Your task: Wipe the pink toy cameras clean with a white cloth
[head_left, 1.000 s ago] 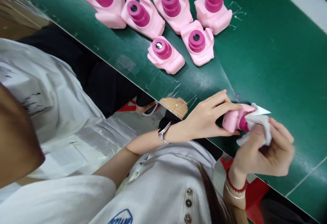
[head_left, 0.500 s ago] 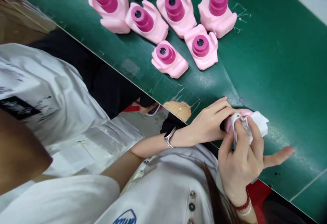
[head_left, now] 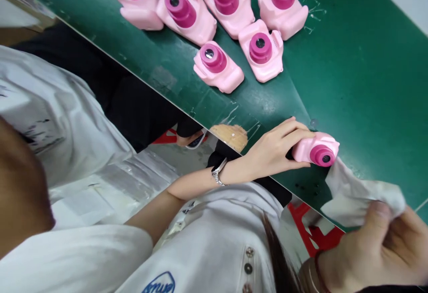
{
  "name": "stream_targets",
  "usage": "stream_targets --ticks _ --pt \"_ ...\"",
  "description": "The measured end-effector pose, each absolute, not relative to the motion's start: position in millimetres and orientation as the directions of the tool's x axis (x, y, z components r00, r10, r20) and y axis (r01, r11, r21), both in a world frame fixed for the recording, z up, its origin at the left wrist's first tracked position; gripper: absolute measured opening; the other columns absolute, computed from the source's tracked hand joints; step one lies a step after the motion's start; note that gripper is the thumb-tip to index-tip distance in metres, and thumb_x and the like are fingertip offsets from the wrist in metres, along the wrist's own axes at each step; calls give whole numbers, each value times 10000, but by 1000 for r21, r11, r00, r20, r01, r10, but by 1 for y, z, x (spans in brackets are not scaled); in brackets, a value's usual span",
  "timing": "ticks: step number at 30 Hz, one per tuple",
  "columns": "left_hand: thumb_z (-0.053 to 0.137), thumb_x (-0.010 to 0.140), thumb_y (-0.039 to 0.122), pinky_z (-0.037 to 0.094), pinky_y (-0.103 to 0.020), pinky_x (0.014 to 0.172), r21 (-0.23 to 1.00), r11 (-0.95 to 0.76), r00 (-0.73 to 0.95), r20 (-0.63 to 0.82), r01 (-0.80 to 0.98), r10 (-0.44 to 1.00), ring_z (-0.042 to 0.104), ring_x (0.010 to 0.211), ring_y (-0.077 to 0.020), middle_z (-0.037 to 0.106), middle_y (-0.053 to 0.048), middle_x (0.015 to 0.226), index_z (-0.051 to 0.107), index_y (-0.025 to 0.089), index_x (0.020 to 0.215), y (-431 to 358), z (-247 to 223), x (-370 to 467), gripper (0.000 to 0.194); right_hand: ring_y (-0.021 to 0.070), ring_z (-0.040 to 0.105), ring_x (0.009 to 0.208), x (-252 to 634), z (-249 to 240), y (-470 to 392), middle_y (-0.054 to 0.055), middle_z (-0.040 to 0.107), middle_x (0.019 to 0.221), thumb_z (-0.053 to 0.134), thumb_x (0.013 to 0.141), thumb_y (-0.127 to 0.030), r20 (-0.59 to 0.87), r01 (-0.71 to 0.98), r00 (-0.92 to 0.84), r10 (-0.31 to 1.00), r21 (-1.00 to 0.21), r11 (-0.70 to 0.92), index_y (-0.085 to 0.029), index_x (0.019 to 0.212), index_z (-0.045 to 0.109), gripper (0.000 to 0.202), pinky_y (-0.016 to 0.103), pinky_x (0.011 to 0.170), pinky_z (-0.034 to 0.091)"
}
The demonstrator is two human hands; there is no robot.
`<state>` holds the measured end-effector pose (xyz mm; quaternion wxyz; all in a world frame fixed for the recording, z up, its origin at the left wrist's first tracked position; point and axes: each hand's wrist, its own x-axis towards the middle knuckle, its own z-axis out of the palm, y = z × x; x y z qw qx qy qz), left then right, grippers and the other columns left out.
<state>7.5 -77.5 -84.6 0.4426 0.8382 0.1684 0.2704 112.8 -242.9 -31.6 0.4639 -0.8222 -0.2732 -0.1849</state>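
My left hand (head_left: 277, 152), with a wristwatch (head_left: 219, 172) on its wrist, grips a small pink toy camera (head_left: 306, 148) near the table edge. The camera's darker pink lens barrel (head_left: 323, 155) points up and toward the right. Off to the lower right, my right hand (head_left: 377, 248) pinches a white cloth (head_left: 364, 195) between thumb and fingers. The cloth hangs stretched out, its far end close by the lens barrel; whether they touch I cannot tell.
Several more pink toy cameras (head_left: 219, 68) lie lens-up on the green table (head_left: 361, 74), toward the top. A person in a white shirt (head_left: 63, 119) is at the left. Plastic-wrapped material (head_left: 110, 186) and a red stool (head_left: 310, 226) are below table level.
My right hand has drawn the white cloth off the camera, down and to the right, uncovering the lens barrel. My left hand keeps its hold. The whole view has shifted slightly.
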Motion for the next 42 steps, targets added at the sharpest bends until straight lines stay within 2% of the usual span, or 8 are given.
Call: stream_targets --ticks 3,10,15,20,24,27,33,42 --pt "733 884 388 469 -495 1167 834 -548 796 294 56 529 656 1163 -207 674 -83 1214 571 181 1275 -78 -87 8 472 258 673 684 129 -52 -237 -38 716 728 820 745 -276 697 665 717 18 -675 -320 -390 866 814 167 437 653 542" --pt "783 838 403 549 -403 1053 842 -532 796 261 88 546 640 1200 -224 627 -99 1295 514 198 1369 -77 -88 7 630 178 584 585 120 -51 -231 -17 679 698 795 797 -249 433 473 881 191 -820 -322 -319 919 822 144 381 656 502" --pt "772 845 437 559 -397 1039 841 -528 798 239 114 553 646 1196 -222 637 -95 1280 511 213 1386 -77 -87 7 641 158 588 575 115 -48 -230 -13 694 698 811 791 -284 429 471 882 196 -813 -341 -307 916 817 127 348 658 508" --pt "591 989 296 503 -393 1144 737 -675 782 409 20 470 644 1221 -163 667 -74 1264 538 197 1352 -75 -83 5 380 233 720 903 129 -46 -236 55 743 1048 789 812 -325 282 508 817 503 -764 -397 -296 1147 749 338 296 632 549" --pt "425 1014 66 431 -320 1206 594 -786 783 567 -172 257 632 1247 -97 712 -55 1242 584 160 1290 -71 -73 -3 332 170 719 783 138 -32 -229 86 728 1135 778 822 -333 86 505 689 719 -769 -392 -271 1304 656 501 216 538 543" --pt "420 1007 53 457 -342 1189 549 -809 797 576 -211 183 646 1254 -133 739 -73 1211 582 144 1315 -65 -65 -8 359 178 731 863 141 -20 -216 82 744 1111 721 860 -359 22 535 652 758 -722 -439 -231 1225 689 388 249 664 596" --pt "400 997 28 520 -313 1123 541 -822 739 625 -179 251 732 1087 -128 760 -10 1165 400 285 1538 -56 -69 -2 599 232 748 952 146 -7 -191 79 772 1044 723 811 -367 -15 592 624 781 -643 -486 -187 1176 718 406 300 730 618" --pt "543 999 305 555 -362 1086 600 -800 394 729 27 560 721 1086 -196 748 -98 1068 578 158 1258 -56 -74 5 300 311 736 966 236 -1 -159 118 761 1104 668 716 -712 50 617 713 699 -518 -592 -203 1111 771 653 402 876 582"
